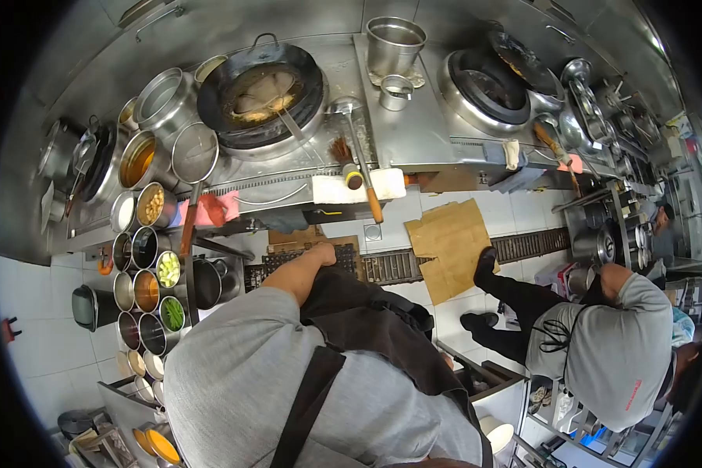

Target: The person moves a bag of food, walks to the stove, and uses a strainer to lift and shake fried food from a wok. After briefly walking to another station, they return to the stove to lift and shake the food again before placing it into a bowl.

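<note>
My left hand (324, 253) is held low beside my dark apron (374, 312), fingers curled into a loose fist with nothing visible in it. Below it are a black floor mat (277, 265) and brown cardboard. A small patch of skin shows between my apron and an open drawer (487, 382); it may be my right hand, but its fingers are hidden. On the stove ahead, a black wok (261, 93) holds oil, with a wide strainer (269, 101) lying in it. A ladle (359, 152) with a wooden handle rests on the front edge, beside a brush (345, 156).
A second wok burner (487, 90) and a steel pot (395, 47) stand at the back. Seasoning containers (148, 290) line the left side. Flattened cardboard (448, 249) covers part of the floor. A co-worker in grey (600, 351) bends over at the right.
</note>
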The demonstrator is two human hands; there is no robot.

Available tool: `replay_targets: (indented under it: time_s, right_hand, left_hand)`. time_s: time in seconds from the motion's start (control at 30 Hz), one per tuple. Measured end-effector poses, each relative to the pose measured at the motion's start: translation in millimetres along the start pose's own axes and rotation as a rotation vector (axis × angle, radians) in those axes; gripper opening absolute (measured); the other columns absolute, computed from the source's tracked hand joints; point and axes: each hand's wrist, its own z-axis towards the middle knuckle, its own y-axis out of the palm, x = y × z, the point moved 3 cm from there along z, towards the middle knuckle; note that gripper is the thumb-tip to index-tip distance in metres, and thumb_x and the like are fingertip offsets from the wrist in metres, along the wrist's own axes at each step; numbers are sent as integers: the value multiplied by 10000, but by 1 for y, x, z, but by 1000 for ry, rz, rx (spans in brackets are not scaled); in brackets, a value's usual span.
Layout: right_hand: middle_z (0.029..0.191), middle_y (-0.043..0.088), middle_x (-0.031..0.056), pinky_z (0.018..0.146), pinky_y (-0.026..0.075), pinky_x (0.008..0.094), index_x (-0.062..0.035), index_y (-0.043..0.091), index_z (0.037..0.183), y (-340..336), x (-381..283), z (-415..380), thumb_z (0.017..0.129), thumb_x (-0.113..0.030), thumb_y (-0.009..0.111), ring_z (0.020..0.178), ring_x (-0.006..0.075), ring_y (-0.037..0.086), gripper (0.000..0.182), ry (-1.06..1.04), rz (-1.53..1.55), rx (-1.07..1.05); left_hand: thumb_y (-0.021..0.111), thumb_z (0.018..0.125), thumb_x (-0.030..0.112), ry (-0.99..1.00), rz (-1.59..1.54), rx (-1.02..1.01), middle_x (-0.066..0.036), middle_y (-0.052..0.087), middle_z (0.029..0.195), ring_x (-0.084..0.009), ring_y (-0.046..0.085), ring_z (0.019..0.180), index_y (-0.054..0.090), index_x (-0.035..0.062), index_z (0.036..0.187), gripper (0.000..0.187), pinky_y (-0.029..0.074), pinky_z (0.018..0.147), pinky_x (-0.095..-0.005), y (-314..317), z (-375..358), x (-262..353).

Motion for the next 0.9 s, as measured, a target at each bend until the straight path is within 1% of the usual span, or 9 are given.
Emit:
replay_targets:
  time_s: [0.03,0.07,0.1,0.37,0.57,0.63,0.77,0.83,0.9]
  right_hand:
    - [821,611,231,740,466,400,-13,628,899,-12,-26,-6,696,-124,501,828,360,597,264,-78,-7,-17]
    - [812,616,225,724,470,396,-11,626,902,-28,-44,-13,688,-127,514,811,348,604,268,96,66,-7]
    - [812,616,225,724,470,396,-11,626,902,-22,-38,-3,688,-127,514,811,348,604,268,94,67,-10]
    - [578,597,159,510,482,331,-17,611,932,-39,-93,42,697,-83,508,511,238,604,265,-73,54,77]
    - [518,577,127,454,464,314,8,633,746,-26,-141,40,744,-127,502,425,198,566,188,-4,147,-78]
    - [505,572,120,449,459,303,17,626,715,-24,-171,34,743,-145,504,407,183,552,204,-155,37,-90]
    - [518,554,157,523,446,364,17,610,692,-3,-251,49,762,-277,571,495,268,573,305,-280,-10,-165]
    - [566,554,174,548,428,395,15,597,701,4,-317,59,775,-301,584,563,324,566,325,-489,65,-63]
    - [549,546,137,495,407,333,20,589,710,-26,-423,26,788,-215,589,491,230,526,248,-722,217,36]
  left_hand:
    - [498,700,102,14,7,-70,-221,525,1128,-328,517,1056,595,-35,1003,346,421,879,-396,-5,-6,-1]
    - [498,700,102,10,8,-70,-221,525,1128,-328,517,1056,595,-35,1003,346,421,879,-396,-9,-15,-4]
    - [495,704,106,-16,-6,-82,-215,525,1132,-331,514,1058,590,-37,1010,351,420,881,-398,-13,-24,-10]
    - [495,701,131,-113,-66,-32,-209,526,1133,-327,517,1052,598,-32,997,354,428,865,-386,-3,-38,-69]
    - [502,675,182,-33,-7,-32,-216,562,1059,-331,547,996,615,-20,972,376,436,847,-386,-4,-36,-104]
    - [510,642,232,50,-8,157,-171,621,908,-333,590,857,665,69,844,302,461,769,-407,-12,-39,-117]
    - [503,662,249,63,-88,102,-154,628,883,-331,592,832,665,80,807,275,460,763,-418,-21,-51,-170]
    - [495,673,215,97,-55,236,-181,620,904,-321,591,871,659,34,819,284,467,760,-400,-6,-52,-211]
    - [475,703,222,254,273,162,-179,621,894,-327,594,855,660,39,826,287,468,750,-414,-1,-74,-241]
